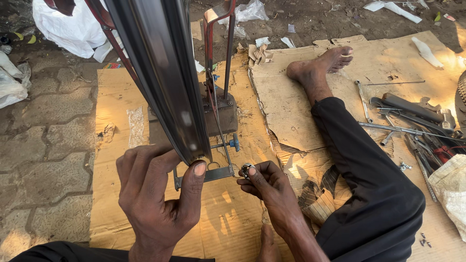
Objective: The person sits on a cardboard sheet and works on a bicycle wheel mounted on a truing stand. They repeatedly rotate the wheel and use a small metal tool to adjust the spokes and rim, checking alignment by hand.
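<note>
Watching from the head camera, I see the left hand (153, 194) low and left of centre, fingers wrapped round the bottom edge of a dark wheel rim (162, 73), thumb pressed flat against its lower lip. The rim runs from the top of the frame diagonally down to that hand.

Right hand (267, 187) sits at lower centre, fingertips pinched shut on a small shiny metal part (246, 169), held just right of the rim's lower end and not touching it.

Behind the rim stands a red truing stand (219, 58) on a dark base, upper centre, with a blue knob (235, 142) on a threaded rod at mid-frame. All of it rests on flattened cardboard (116, 111) spread over paving.

Right of centre a leg in dark trousers (369, 179) stretches toward the upper frame, bare foot (323, 63) resting on the cardboard. At the right edge lies a pile of hand tools (412, 121), wrenches and rods, well apart from both hands. White plastic bags (73, 26) lie at upper left.
</note>
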